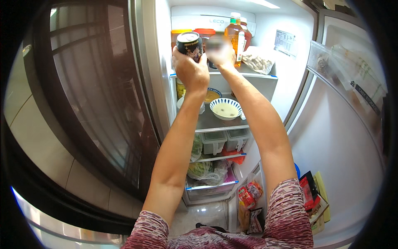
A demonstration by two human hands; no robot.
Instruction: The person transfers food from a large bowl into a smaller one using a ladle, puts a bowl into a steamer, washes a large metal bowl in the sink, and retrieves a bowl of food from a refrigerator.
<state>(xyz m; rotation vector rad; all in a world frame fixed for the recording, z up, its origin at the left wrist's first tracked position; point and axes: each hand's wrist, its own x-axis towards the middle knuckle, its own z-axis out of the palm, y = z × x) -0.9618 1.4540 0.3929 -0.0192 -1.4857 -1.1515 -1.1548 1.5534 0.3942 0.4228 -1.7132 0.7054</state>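
Observation:
My left hand (193, 74) grips a black drink can (189, 45) with a silver top, held upright in front of the refrigerator's upper shelf (222, 74). My right hand (229, 57) reaches to the same shelf, just beside a bottle of amber liquid (233, 30) with a white cap. A blur covers its fingers, so what they hold or touch is hidden. Behind the can stand a jar with an orange lid (181, 31) and one with a red lid (204, 31). A plastic bag of pale food (258, 60) lies right of the bottle.
Below, a patterned bowl of pale soup (226, 109) sits on the middle shelf, partly in front of another bowl (212, 94). Lower down are lidded clear bins (214, 142) and bagged greens (202, 169). The open door (339, 124) stands right, with packets (248, 194) in its rack.

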